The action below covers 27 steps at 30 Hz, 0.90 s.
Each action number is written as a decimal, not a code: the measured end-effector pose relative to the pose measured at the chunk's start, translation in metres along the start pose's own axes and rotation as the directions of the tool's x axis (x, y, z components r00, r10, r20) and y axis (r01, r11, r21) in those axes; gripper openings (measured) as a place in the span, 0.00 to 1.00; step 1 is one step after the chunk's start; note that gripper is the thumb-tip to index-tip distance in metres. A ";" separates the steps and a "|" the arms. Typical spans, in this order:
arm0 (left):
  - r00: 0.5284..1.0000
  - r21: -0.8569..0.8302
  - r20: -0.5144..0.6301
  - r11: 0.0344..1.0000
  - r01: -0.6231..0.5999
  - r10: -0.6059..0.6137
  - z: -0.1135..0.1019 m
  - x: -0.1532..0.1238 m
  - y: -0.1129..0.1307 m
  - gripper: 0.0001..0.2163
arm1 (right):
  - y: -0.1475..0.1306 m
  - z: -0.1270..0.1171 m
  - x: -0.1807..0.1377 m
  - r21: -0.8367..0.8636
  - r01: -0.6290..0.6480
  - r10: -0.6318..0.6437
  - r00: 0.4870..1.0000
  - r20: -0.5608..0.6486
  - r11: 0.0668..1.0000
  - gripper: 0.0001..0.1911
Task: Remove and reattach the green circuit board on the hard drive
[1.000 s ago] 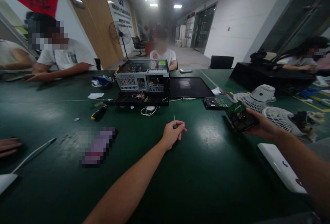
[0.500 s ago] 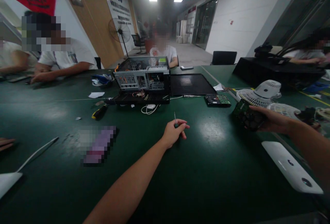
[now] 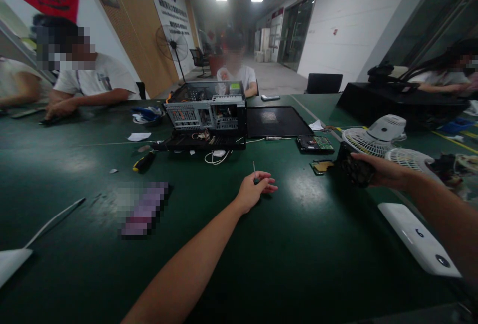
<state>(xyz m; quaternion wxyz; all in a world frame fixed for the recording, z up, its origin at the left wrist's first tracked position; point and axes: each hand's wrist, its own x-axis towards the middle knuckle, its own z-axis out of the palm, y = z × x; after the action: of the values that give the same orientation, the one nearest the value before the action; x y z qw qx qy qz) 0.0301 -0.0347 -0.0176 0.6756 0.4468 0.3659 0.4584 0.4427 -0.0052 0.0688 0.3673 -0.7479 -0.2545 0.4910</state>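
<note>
In the middle of the table, my left hand is closed round a small screwdriver, its thin shaft pointing up and some fingers stretched out. On the right, my right hand grips a dark hard drive tilted on its side above the table. Just left of that drive, a small circuit board with a yellowish sheet lies apart from it on the green table. A second hard drive, green board facing up, rests a little farther back.
An opened computer case stands at the back, beside a black side panel. White fan parts and a white casing lie right. A yellow-black screwdriver and purple phone-like object lie left. Co-workers sit around.
The circuit board has come off the hard drive in my right hand and now lies on the table. That hand has turned the drive and shifted slightly left. My left hand stays almost still.
</note>
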 end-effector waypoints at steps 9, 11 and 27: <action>0.999 -0.111 -0.038 0.994 0.022 -0.026 -0.005 0.010 -0.011 0.07 | 0.008 -0.009 -0.002 0.159 0.105 -0.097 0.994 -0.058 0.982 0.20; 0.999 -0.113 -0.032 0.993 0.020 -0.024 -0.005 0.010 -0.012 0.07 | 0.007 -0.012 -0.004 0.177 0.132 -0.123 0.991 -0.059 0.975 0.16; 0.991 0.053 -0.071 0.993 -0.105 0.109 -0.016 0.016 -0.014 0.12 | 0.080 0.148 -0.110 0.434 -0.075 -0.143 0.882 0.448 0.898 0.16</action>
<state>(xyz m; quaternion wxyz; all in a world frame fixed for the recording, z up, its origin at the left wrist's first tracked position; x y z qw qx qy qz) 0.0245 -0.0182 -0.0377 0.6247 0.4650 0.3774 0.5011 0.2647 -0.0903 0.0289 0.4622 -0.4997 -0.2320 0.6949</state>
